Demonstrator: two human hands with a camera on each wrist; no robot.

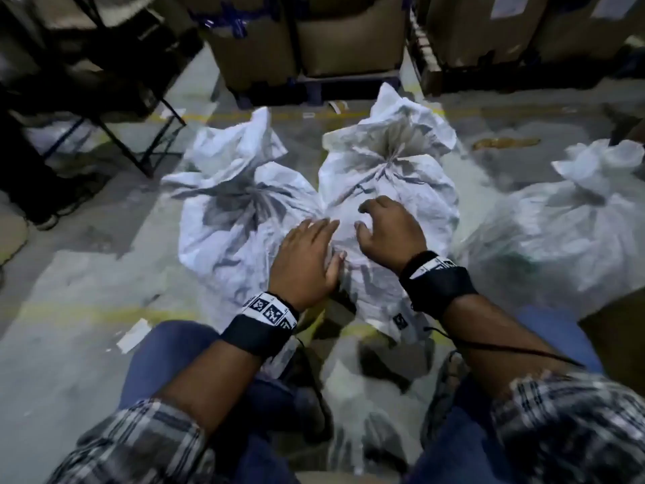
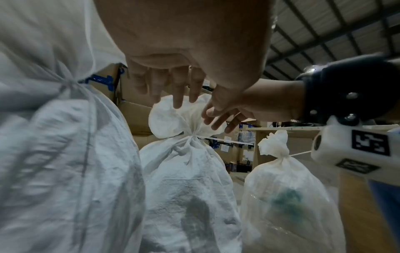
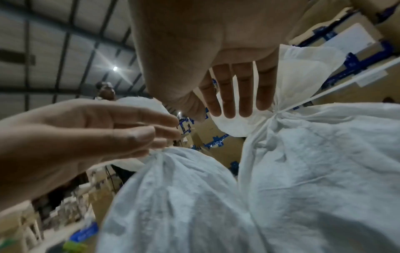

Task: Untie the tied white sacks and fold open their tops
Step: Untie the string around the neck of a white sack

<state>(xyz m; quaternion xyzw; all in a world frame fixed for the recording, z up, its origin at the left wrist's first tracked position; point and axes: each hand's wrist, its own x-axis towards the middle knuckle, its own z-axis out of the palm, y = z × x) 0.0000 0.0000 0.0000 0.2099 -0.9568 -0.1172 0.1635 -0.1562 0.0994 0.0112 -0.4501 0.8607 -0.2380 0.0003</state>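
Three tied white sacks stand on the floor [image 1: 76, 260]. Both hands hover over the middle sack [image 1: 387, 190], whose knotted neck [image 1: 389, 158] lies just beyond the fingertips. The left hand [image 1: 307, 260] has its fingers [image 2: 177, 89] straight and close together, holding nothing; whether it touches the sack's near shoulder I cannot tell. The right hand [image 1: 387, 232] has fingers [image 3: 229, 92] loosely spread and slightly bent, empty too, reaching toward the knot, probably to find the string's end. The left sack [image 1: 230, 204] sits just beside the left fingers, its neck still cinched. The right sack [image 1: 565, 232] stands well apart to the right, also tied. No top is folded open yet.
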